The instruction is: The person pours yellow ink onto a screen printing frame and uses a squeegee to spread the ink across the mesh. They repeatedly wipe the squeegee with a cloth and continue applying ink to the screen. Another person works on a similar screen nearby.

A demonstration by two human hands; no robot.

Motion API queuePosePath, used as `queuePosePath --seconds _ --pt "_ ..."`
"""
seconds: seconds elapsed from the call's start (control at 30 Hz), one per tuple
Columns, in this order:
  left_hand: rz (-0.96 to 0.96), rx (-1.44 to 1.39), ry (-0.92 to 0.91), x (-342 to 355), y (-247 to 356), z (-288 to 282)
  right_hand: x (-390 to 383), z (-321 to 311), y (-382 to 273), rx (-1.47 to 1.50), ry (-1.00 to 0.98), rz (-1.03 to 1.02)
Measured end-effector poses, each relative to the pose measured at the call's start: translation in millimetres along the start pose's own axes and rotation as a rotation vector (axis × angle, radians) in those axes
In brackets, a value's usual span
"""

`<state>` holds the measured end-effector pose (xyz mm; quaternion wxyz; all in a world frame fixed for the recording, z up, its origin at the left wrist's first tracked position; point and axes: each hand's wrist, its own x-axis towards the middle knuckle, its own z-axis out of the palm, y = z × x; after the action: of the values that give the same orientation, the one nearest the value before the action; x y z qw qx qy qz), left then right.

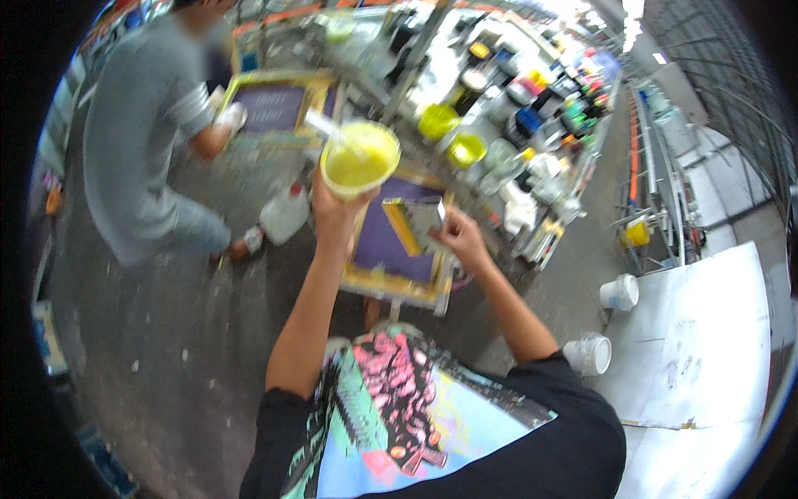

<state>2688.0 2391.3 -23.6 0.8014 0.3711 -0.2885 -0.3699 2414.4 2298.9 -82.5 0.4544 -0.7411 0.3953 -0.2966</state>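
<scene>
My left hand (335, 209) is wrapped round a tub (356, 190) of yellow ink and holds it up. A pale stirring stick (322, 124) leans out of the ink. My right hand (460, 236) is closed on a flat, greyish squeegee (426, 214), held over a framed printing screen (384, 241) with purple mesh. A yellow band (403, 230) runs slantwise beside the squeegee; I cannot tell whether it belongs to it or lies on the mesh. The screen's far part is hidden by the tub and my left hand.
A person (137, 141) at the left bends over another screen frame (312, 81). A whitish jug (284, 216) stands on the floor beside that person. Yellow bowls (465, 150) and many bottles crowd the table ahead. White buckets (619, 293) stand at the right by a white panel (698, 333).
</scene>
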Motion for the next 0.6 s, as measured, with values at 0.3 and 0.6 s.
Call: queuePosePath --seconds 0.3,0.6 --pt "-0.21 -0.056 0.139 -51.5 16.7 -88.6 8.1 95.9 65.6 -0.721 -0.437 -0.385" --pt "-0.259 0.018 0.232 -86.5 17.7 -114.7 44.2 136.1 124.7 -0.973 -0.485 -0.622"
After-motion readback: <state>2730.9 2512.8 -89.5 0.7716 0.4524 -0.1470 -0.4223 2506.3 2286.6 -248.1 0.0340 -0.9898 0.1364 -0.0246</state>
